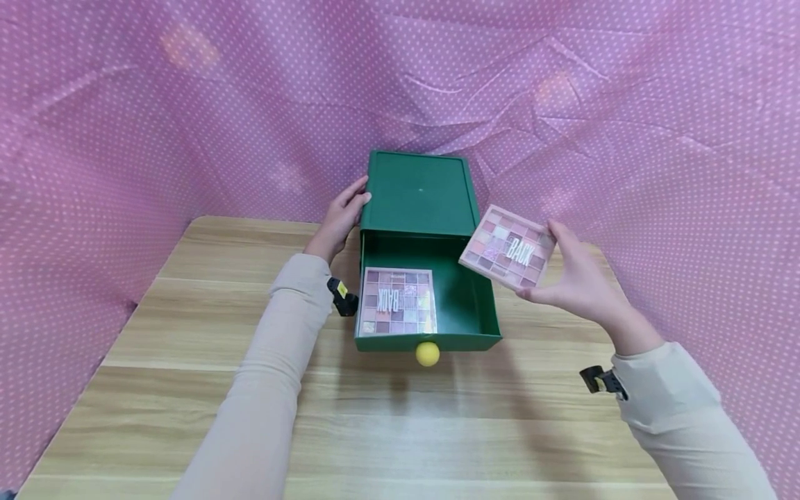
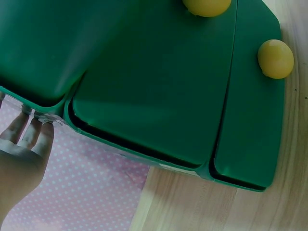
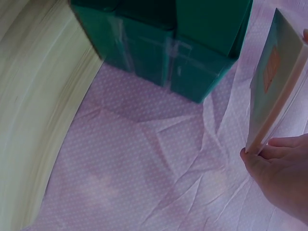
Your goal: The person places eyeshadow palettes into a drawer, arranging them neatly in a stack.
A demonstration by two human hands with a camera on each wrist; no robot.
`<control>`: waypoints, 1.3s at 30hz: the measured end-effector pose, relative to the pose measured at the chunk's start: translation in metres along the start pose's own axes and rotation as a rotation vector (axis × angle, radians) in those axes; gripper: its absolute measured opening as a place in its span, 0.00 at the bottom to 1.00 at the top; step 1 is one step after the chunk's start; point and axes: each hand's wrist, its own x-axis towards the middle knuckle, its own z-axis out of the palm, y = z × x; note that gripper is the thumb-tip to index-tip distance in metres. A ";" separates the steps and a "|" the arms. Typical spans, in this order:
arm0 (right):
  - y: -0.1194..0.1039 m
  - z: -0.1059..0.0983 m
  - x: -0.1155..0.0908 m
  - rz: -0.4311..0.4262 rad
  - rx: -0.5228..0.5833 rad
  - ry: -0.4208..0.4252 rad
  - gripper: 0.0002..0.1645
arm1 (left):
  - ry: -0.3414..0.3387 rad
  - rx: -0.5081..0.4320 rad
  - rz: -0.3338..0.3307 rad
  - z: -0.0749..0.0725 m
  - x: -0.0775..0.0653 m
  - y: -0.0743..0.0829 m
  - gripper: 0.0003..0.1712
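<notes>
My right hand [image 1: 582, 286] pinches a pink eyeshadow palette [image 1: 509, 248] by its right edge, tilted above the right side of a pulled-out green drawer [image 1: 461, 297]. The right wrist view shows this palette [image 3: 275, 91] edge-on, thumb and fingers at its lower edge. A second palette [image 1: 398, 301] of the same look lies in the drawer's left half. My left hand [image 1: 337, 222] rests against the left side of the green drawer cabinet [image 1: 420, 193]. In the left wrist view, its fingers [image 2: 32, 132] are extended against the cabinet wall.
A yellow ball knob [image 1: 428, 354] sticks out from the open drawer's front. Below are further drawers [image 2: 159, 91] with yellow knobs [image 2: 275, 59]. The cabinet stands on a wooden table [image 1: 437, 430], with pink dotted cloth [image 1: 262, 104] close behind and at both sides.
</notes>
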 end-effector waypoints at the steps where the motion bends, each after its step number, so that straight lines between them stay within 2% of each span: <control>1: -0.002 0.002 0.001 -0.008 0.011 -0.010 0.60 | 0.000 0.002 0.001 0.000 0.000 0.000 0.24; 14: -0.027 0.026 0.009 -0.104 0.075 -0.124 0.64 | 0.006 -0.025 -0.001 0.001 0.001 0.000 0.24; 31: -0.045 0.060 0.018 -0.179 -0.004 -0.275 0.66 | 0.012 -0.008 0.000 0.001 0.001 -0.001 0.24; 39: -0.049 0.072 0.023 -0.184 -0.011 -0.330 0.65 | 0.012 -0.020 0.012 0.002 0.001 -0.002 0.25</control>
